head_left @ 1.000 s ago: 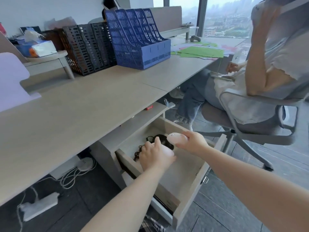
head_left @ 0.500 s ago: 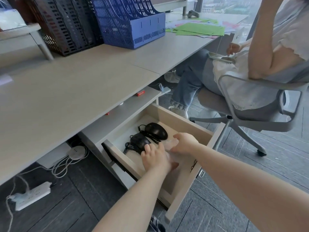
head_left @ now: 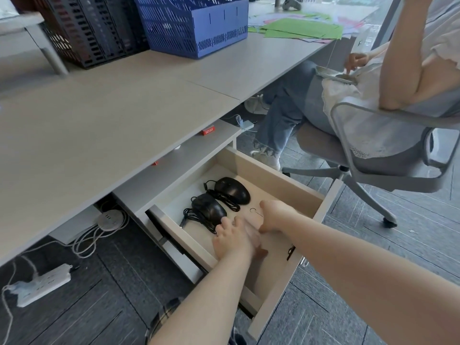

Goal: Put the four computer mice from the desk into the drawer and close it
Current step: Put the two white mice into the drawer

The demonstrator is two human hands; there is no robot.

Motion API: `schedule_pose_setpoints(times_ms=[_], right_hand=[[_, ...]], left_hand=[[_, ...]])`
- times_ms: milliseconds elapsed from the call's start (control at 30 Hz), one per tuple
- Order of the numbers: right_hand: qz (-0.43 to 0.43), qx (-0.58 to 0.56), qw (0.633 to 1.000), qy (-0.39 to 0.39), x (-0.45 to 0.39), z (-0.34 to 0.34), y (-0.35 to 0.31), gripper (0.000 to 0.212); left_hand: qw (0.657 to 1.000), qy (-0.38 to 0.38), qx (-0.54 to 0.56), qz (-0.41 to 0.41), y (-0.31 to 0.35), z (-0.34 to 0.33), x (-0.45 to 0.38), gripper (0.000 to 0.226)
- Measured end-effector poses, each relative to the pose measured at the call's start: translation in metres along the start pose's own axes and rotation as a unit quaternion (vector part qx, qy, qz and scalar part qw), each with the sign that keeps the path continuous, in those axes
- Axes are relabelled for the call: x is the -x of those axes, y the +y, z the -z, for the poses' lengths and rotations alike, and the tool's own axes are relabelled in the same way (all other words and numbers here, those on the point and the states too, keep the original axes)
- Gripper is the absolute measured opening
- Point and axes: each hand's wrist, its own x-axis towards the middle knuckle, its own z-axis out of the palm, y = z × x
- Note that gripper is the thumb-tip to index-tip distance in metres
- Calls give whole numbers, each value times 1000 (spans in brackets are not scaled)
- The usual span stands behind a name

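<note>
The pale wooden drawer (head_left: 275, 179) under the desk (head_left: 119, 113) stands pulled out. Two black wired mice lie in its back half, one (head_left: 233, 190) further in and one (head_left: 208, 208) nearer the left wall, with their cables coiled beside them. My left hand (head_left: 230, 242) and my right hand (head_left: 275, 215) are both down inside the drawer, close together in front of the black mice. Each is closed over a pale mouse; a blurred part of a pale mouse (head_left: 251, 231) shows between them and the rest is hidden.
A person sits in a grey swivel chair (head_left: 388, 150) just right of the drawer. On the desk stand a blue file rack (head_left: 194, 23) and a black one (head_left: 87, 31), with green papers (head_left: 301, 29) behind. A power strip (head_left: 42, 282) and cables lie on the floor at left.
Both hands have gone down from above the drawer to its floor with the pale mice. My head has tilted down, so the drawer's inside and the black mice now show.
</note>
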Motion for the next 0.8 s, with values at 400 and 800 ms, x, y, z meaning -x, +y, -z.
schedule_pose_setpoints(times_ms=[400, 800], right_hand=[[-8, -41, 998, 57, 7, -1, -1, 38], [-130, -286, 897, 311, 92, -13, 20, 54]], left_hand=[[999, 19, 42, -16, 0, 16, 7, 99], [923, 310, 41, -224, -8, 140, 11, 35]])
